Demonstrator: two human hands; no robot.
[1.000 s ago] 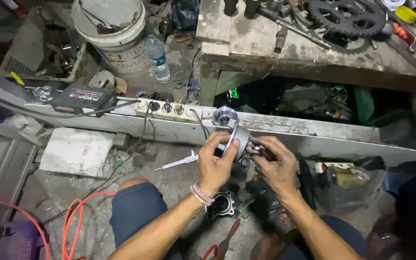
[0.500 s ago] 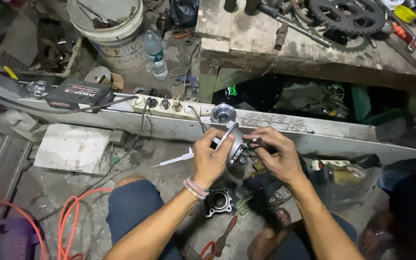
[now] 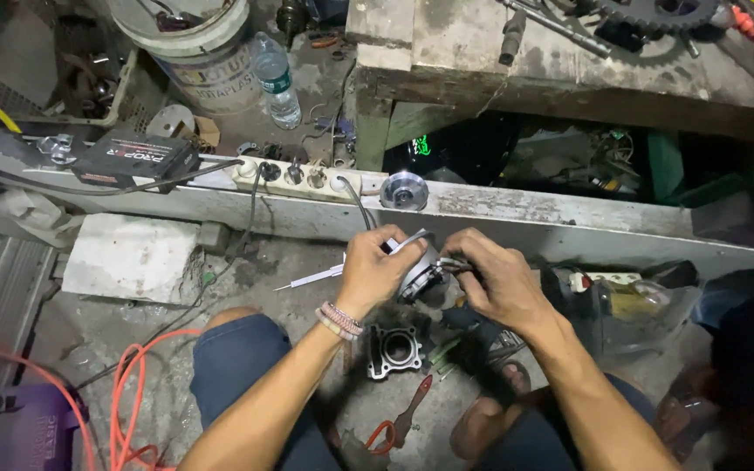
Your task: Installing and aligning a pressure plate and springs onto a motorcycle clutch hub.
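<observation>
- Hands meet above a dirty concrete floor (image 3: 307,305), in front of a long grey metal beam (image 3: 525,222) that runs across the view.
- Left hand (image 3: 375,272) is closed around a small round metal part (image 3: 418,277), fingers curled over its left side; a thin pale strip (image 3: 412,240) sticks up from between the fingers. A beaded bracelet (image 3: 340,319) sits on that wrist.
- Right hand (image 3: 497,281) is also closed, its fingertips pinching a small dark piece (image 3: 448,263) that touches the right edge of the round part. What exactly that piece is cannot be told, as it is too small and half hidden.
- Round part is held in the air between both hands, just below the beam and above a grey engine cylinder block (image 3: 394,349) that lies on the floor between the person's knees.
- Red-handled brush (image 3: 407,419) lies just below the cylinder block.
- White power strip (image 3: 303,177) rests on the beam with plugs in it, and a round silver cap (image 3: 404,190) stands on the beam just beside it.
- Black battery box (image 3: 135,160) sits further left on the beam.
- Plastic water bottle (image 3: 276,80) stands beside a white bucket (image 3: 194,52) behind the beam.
- Orange cable (image 3: 124,392) loops over the floor at the lower left.
</observation>
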